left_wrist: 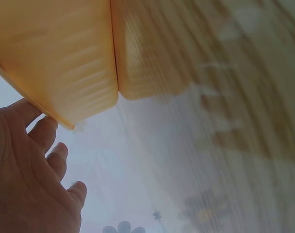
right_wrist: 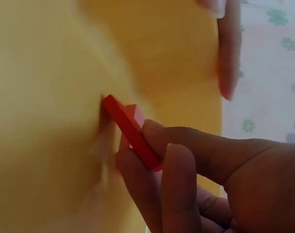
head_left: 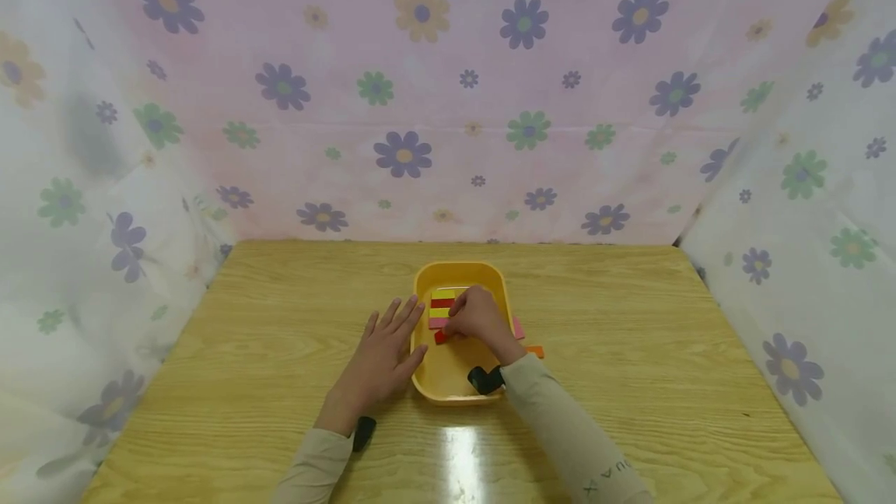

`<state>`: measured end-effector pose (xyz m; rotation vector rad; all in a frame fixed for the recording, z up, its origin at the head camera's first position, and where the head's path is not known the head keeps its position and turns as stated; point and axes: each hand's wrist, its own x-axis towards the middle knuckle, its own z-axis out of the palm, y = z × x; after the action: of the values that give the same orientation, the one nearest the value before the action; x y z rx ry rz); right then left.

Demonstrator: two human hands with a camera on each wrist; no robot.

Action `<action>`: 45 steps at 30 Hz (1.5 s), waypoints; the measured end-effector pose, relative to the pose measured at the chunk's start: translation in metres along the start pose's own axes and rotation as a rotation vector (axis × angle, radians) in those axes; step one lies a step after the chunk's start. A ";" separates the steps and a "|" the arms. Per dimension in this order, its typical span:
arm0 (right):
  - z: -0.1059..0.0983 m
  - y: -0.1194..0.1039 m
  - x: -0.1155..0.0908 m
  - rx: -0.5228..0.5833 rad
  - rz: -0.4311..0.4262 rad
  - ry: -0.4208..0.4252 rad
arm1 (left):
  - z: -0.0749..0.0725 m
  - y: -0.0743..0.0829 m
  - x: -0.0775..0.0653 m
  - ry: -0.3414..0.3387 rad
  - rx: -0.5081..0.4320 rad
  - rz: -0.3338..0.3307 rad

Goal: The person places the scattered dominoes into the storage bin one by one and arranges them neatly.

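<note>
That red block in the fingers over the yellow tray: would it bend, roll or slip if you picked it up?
The red block looks straight and sharp-edged, so probably stiff and unlikely to roll. The right hand pinches it with fingertips alone, so it seems light. Its faces look smooth, so it may slide on the glossy yellow tray.

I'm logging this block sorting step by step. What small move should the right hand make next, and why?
Probably lower the flat red block beside the coloured blocks already lying in the yellow plastic tray: the right hand pinches it just above the tray floor, while the left hand rests flat against the rim.
</note>
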<state>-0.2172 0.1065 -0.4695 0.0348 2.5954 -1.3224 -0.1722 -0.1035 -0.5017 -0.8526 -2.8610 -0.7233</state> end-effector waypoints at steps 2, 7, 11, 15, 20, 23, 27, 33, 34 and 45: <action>0.000 0.001 0.001 -0.043 0.009 0.007 | -0.001 0.000 0.000 -0.006 -0.002 -0.003; 0.002 0.007 0.005 -0.105 0.011 0.024 | -0.001 0.001 0.000 -0.006 -0.003 -0.007; 0.003 0.009 0.007 -0.117 0.013 0.030 | 0.000 0.001 0.001 -0.005 0.003 -0.008; 0.004 0.010 0.006 -0.120 0.001 0.042 | 0.001 0.000 0.002 0.007 0.005 -0.002; 0.004 0.010 0.007 -0.089 -0.021 0.043 | 0.001 0.000 0.002 0.012 -0.001 0.003; 0.005 0.010 0.007 -0.079 -0.025 0.044 | 0.000 0.000 0.002 0.005 0.001 0.001; 0.005 0.010 0.006 -0.091 -0.010 0.058 | 0.001 -0.001 0.002 0.010 -0.007 0.003; 0.006 0.011 0.006 -0.106 -0.010 0.070 | 0.003 -0.001 0.002 0.008 -0.021 -0.003; 0.006 0.011 0.006 -0.107 -0.014 0.072 | 0.003 -0.002 0.002 0.005 -0.022 -0.005; 0.008 0.011 0.008 -0.109 0.000 0.073 | 0.002 -0.002 0.002 0.004 -0.013 0.013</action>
<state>-0.2224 0.1061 -0.4841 0.0666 2.7243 -1.1993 -0.1756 -0.1033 -0.5036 -0.8693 -2.8479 -0.7423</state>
